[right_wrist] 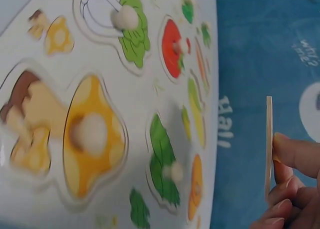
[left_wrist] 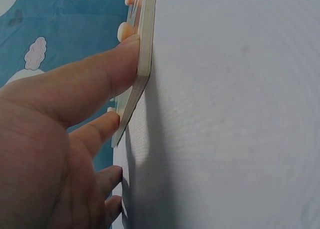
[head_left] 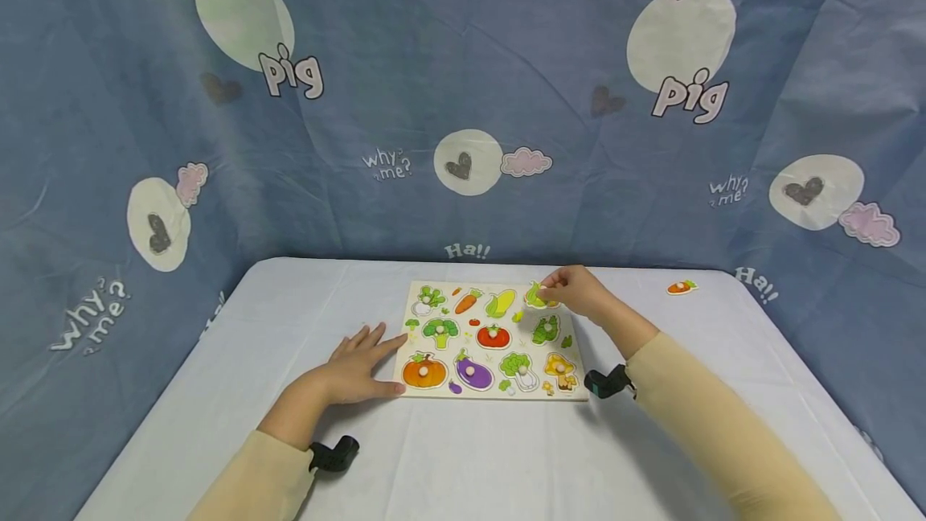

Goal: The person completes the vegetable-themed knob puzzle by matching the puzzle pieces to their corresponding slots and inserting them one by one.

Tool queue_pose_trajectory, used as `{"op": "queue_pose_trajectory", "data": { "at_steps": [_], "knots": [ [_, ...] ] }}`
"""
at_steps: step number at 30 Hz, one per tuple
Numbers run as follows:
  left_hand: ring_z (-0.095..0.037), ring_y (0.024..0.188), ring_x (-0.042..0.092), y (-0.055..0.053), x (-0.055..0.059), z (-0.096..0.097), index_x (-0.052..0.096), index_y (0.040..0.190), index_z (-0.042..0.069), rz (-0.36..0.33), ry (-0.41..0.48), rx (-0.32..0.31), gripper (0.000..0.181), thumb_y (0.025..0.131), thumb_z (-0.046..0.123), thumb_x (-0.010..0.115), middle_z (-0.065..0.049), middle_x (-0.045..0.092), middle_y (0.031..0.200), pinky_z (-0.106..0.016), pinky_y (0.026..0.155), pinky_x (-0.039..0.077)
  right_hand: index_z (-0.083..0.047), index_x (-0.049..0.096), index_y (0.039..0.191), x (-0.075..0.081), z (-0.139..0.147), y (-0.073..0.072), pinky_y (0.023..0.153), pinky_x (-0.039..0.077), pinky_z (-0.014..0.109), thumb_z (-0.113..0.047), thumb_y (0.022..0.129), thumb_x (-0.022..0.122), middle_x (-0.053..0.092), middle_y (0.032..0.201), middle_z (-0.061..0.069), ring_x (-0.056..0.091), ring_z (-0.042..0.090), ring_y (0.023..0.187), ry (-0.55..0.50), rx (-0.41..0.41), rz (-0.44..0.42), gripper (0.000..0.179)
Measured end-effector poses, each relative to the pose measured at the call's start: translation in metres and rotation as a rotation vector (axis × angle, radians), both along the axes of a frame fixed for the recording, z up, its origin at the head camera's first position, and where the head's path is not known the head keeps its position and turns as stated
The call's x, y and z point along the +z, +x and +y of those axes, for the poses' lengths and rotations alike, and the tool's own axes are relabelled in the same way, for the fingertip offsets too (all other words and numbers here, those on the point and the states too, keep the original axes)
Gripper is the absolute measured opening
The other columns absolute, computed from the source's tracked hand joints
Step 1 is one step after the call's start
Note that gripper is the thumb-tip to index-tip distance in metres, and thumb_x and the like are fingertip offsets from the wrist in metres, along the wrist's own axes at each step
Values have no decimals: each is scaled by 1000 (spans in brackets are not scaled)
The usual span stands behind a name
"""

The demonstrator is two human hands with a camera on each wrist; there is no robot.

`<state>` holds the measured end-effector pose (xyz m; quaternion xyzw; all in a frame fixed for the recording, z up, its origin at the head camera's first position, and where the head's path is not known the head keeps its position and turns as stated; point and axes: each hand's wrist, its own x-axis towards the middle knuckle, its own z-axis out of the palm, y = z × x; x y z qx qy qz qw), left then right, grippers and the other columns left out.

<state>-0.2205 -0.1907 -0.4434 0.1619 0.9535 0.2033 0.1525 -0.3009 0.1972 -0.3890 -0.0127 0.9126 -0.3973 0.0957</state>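
Note:
A wooden vegetable puzzle board (head_left: pixel 450 352) lies on the white table. My right hand (head_left: pixel 584 296) pinches a flat green-and-yellow puzzle piece (head_left: pixel 533 296) over the board's far right corner. In the right wrist view the piece (right_wrist: pixel 269 149) stands edge-on, raised off the board; its picture is hidden there. At the board's left side, my left hand (head_left: pixel 354 368) spreads its fingers, with thumb and index finger touching the edge. Knobs show on the tomato (head_left: pixel 493 337), eggplant (head_left: pixel 473 375) and mushroom (right_wrist: pixel 95 134) pieces; none shows on the corn picture (head_left: pixel 500 304).
A loose carrot piece (head_left: pixel 681 287) lies on the table (head_left: pixel 477 457), to the right beyond the board. Behind the table hangs a blue cloth (head_left: pixel 405 47) printed with pigs and words. A black wrist device (head_left: pixel 610 381) sits at the right cuff.

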Motion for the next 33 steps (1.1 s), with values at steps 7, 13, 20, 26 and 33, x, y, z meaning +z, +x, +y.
{"op": "queue_pose_trajectory", "data": {
  "at_steps": [7,13,20,26,33],
  "knots": [
    [-47,150,5,-1,-2,-1,39,156,21,10,0,2,91,81,62,72,-22,17,164,-63,119,3,-4,69,100,-10,-28,-8,72,49,32,-20,95,71,63,89,6,56,18,81,-5,39,-3,17],
    [-48,150,6,-1,-2,-1,39,156,20,14,2,-3,91,81,61,72,-22,17,164,-63,119,4,-4,70,98,-19,-45,-16,68,47,30,-19,94,72,63,87,5,54,17,77,13,53,2,15],
    [-48,150,6,0,-2,-1,39,155,19,14,4,-3,90,82,60,72,-23,17,164,-64,119,4,-6,70,96,-31,-57,-22,66,47,29,-18,94,72,63,88,5,54,17,75,13,43,12,13],
    [-49,149,7,3,1,1,39,155,18,17,7,-10,90,82,58,72,-25,18,163,-65,118,5,-6,70,95,-37,-62,-24,63,48,30,-17,94,72,63,87,7,56,17,71,-9,56,-1,12],
    [-49,149,6,3,3,2,39,156,19,5,4,-6,90,82,58,72,-24,17,163,-64,118,4,-8,70,93,-45,-66,-27,63,48,30,-18,95,71,64,88,6,57,18,73,45,39,-21,10]
  ]
}}
